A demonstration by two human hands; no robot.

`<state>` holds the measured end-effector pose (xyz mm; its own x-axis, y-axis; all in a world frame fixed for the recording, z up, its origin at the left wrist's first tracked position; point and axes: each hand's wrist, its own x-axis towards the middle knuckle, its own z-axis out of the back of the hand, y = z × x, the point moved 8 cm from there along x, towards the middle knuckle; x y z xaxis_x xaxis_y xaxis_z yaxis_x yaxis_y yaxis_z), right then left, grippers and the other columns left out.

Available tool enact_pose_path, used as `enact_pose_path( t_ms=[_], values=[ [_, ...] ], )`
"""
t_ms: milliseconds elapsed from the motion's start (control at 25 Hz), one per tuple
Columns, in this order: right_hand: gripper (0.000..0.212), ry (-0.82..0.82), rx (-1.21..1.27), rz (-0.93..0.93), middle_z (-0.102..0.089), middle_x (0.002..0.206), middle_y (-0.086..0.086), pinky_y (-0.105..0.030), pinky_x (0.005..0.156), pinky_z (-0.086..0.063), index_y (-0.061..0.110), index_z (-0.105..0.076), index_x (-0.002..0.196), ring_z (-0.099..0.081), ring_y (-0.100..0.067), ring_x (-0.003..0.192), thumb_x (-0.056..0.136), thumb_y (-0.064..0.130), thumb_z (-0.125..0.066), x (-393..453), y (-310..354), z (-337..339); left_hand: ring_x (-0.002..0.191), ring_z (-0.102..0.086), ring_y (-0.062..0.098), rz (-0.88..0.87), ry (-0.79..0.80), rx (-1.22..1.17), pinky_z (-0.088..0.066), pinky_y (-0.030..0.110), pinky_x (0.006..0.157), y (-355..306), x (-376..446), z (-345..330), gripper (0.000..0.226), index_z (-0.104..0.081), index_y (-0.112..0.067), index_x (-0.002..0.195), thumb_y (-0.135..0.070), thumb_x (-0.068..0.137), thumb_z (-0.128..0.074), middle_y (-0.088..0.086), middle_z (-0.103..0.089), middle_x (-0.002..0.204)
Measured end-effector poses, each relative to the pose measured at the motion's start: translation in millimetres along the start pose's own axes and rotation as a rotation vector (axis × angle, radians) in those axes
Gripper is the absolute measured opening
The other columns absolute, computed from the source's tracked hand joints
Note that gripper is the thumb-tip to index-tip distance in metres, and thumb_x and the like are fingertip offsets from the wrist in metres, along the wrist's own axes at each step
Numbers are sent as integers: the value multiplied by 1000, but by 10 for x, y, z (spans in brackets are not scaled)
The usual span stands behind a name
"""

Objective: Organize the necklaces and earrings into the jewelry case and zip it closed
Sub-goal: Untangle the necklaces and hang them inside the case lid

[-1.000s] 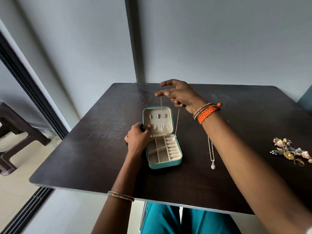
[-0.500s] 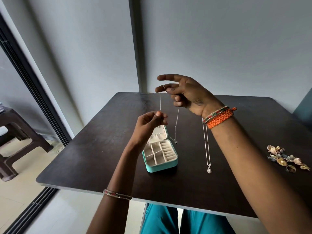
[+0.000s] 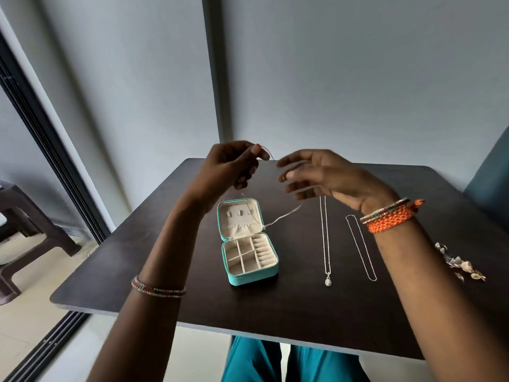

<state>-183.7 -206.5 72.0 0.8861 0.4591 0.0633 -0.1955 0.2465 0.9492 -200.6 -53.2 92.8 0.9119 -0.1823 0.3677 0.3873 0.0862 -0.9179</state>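
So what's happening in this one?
A person is packing jewelry. The left hand pinches a thin chain above the open teal case, while the right hand hovers open, blurred. Two necklaces and a pile of earrings lie on the table. The case's compartments look empty.

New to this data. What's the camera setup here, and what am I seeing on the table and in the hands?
There is no robot: a person wears one wide-angle head camera that looks down at their own hands. The left hand pinches a thin silver chain, which trails down to the lid of the open teal jewelry case. The right hand is open and blurred beside it. On the dark table lie a pendant necklace, a plain chain necklace and a pile of earrings.
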Motion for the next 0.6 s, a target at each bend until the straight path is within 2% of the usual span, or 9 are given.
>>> enact_pose_path(
  t_ms=[80,120,160,240,280,320,400,480,600],
  values=[
    [20,-5,-102,33,-64,103,-17,-38,92,-50,12,-64,108,-59,-15,93,88,7,-61,-16,57,-127,48,-34,9,-12,73,182,-29,18,43,-115,48,-110,26,-66,0,90,-20,97,-50,-2,-46,56],
    [17,9,-63,68,-63,100,-22,-38,94,-48,11,-64,104,-58,-16,92,89,5,-59,-10,114,-200,48,-35,10,-13,103,271,-30,18,43,-143,68,-158,27,-66,3,91,-18,97,-51,-1,-47,57],
    [14,31,24,86,-62,95,-25,-34,89,-49,9,-63,101,-58,-17,87,91,3,-56,-10,165,-268,48,-36,11,-15,117,343,-31,19,42,-165,82,-193,25,-65,5,92,-17,96,-52,0,-49,56],
    [15,35,103,79,-59,75,-12,-26,65,-50,5,-63,99,-53,-9,63,96,10,-49,-17,225,-325,45,-37,10,-14,58,373,-30,19,40,-190,99,-186,20,-61,2,92,-17,95,-55,3,-50,56],
    [20,-11,26,86,-51,64,-3,-22,51,-42,5,-65,94,-43,-6,51,98,15,-48,-20,246,-289,43,-37,9,-1,1,331,-30,18,40,-185,85,-137,18,-58,-1,93,-19,93,-57,4,-50,57],
    [26,-65,-63,109,-42,56,1,-20,44,-31,7,-67,86,-33,-4,44,99,19,-47,-31,282,-244,43,-37,8,23,-40,271,-30,17,39,-151,54,-78,19,-55,-3,94,-22,92,-60,4,-50,57],
    [33,-156,-105,176,-32,48,6,-17,41,-19,10,-63,73,-23,-2,38,99,18,-46,-64,358,-147,45,-38,8,85,3,165,-32,18,40,-13,-50,-21,24,-57,-3,96,-26,90,-60,2,-48,59],
    [34,-242,-5,196,-30,45,8,-16,41,-17,11,-57,69,-23,-3,39,100,15,-43,-98,376,-7,49,-39,8,114,89,86,-35,17,44,129,-176,-21,29,-61,-2,94,-29,85,-58,-1,-46,60],
    [33,-289,159,153,-43,52,1,-18,40,-27,9,-56,71,-30,-6,41,100,12,-40,-122,265,157,55,-44,10,102,64,-109,-41,17,51,190,-221,33,21,-63,-5,89,-24,81,-57,-1,-51,61]
  ],
)
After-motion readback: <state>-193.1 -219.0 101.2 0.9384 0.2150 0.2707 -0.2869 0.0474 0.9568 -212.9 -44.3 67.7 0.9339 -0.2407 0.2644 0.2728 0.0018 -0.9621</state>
